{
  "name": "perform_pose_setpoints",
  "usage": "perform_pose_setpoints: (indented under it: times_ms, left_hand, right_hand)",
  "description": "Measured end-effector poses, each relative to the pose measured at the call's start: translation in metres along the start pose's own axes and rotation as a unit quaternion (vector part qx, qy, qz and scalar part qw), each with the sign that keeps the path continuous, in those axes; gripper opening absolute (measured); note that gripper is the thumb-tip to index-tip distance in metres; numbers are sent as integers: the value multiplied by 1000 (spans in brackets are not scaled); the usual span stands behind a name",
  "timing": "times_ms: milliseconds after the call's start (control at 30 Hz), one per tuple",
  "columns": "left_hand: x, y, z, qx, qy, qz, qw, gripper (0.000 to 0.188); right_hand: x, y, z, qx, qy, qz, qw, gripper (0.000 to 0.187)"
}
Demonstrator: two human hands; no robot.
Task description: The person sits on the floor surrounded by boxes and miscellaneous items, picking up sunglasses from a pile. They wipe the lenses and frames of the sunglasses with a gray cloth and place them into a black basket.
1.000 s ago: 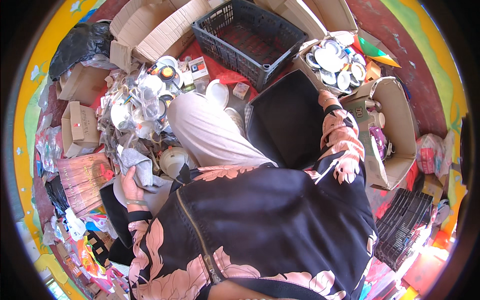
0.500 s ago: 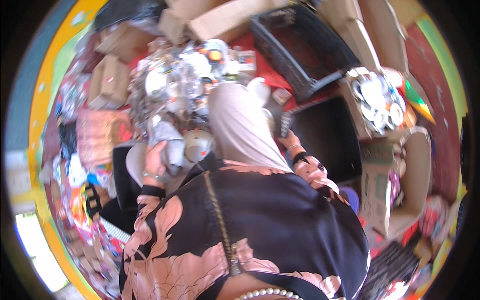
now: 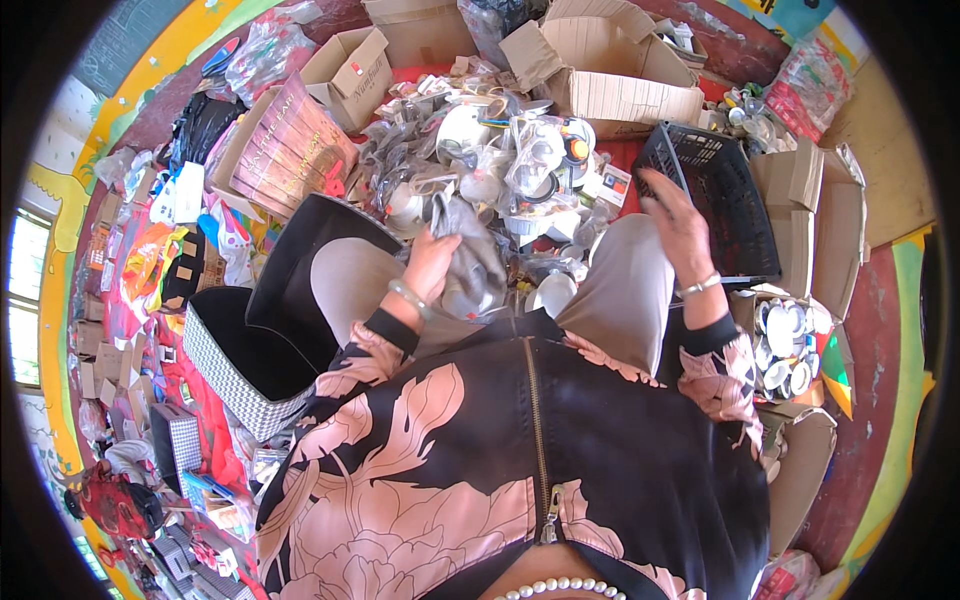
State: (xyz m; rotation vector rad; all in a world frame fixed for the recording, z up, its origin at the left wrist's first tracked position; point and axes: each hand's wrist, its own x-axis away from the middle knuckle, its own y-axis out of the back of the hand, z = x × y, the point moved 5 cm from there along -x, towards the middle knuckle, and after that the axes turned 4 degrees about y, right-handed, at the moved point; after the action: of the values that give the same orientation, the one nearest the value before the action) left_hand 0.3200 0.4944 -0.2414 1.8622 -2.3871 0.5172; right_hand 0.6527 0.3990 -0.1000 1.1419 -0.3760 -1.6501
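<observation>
My left hand [image 3: 430, 268] grips a crumpled grey cloth [image 3: 475, 265] between my knees. My right hand [image 3: 680, 228] is raised over my right knee with its fingers stretched out, and nothing shows in it. Beside it stands a black plastic crate [image 3: 745, 225] with slotted sides. In front of my knees lies a heap of small wares in clear plastic bags [image 3: 480, 185], among them a white round piece [image 3: 462, 130] and a bottle with an orange part [image 3: 577, 150]. A pale cup-like piece [image 3: 556, 292] rests by my right thigh.
Black-lined bins [image 3: 250, 345] stand at my left. Cardboard boxes [image 3: 630, 95] line the far side, and another box [image 3: 345, 75] sits at the far left. To my right, a carton holds several white round pieces [image 3: 785, 345]. Mixed goods cover the red sheet [image 3: 205, 410] farther left.
The view has swung, showing more to the left. My right hand has left the dark bin at my right and come up beside the slotted crate. My left hand still holds the grey cloth.
</observation>
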Motion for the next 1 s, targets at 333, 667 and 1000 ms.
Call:
perform_pose_setpoints:
  times_ms: [333, 667, 1000]
  left_hand:
    - [-16, -103, -38, -9, 126, 331, 935, 44]
    - [-234, -105, 51, -575, 4, -48, 817, 92]
    - [-184, -83, 30, -347, 67, -39, 934, 61]
  right_hand:
    - [0, -127, -28, -475, -347, 28, 809, 35]
    - [-12, -124, -111, -577, -471, -177, 643, 28]
    - [-43, -122, -87, -616, -468, -157, 614, 49]
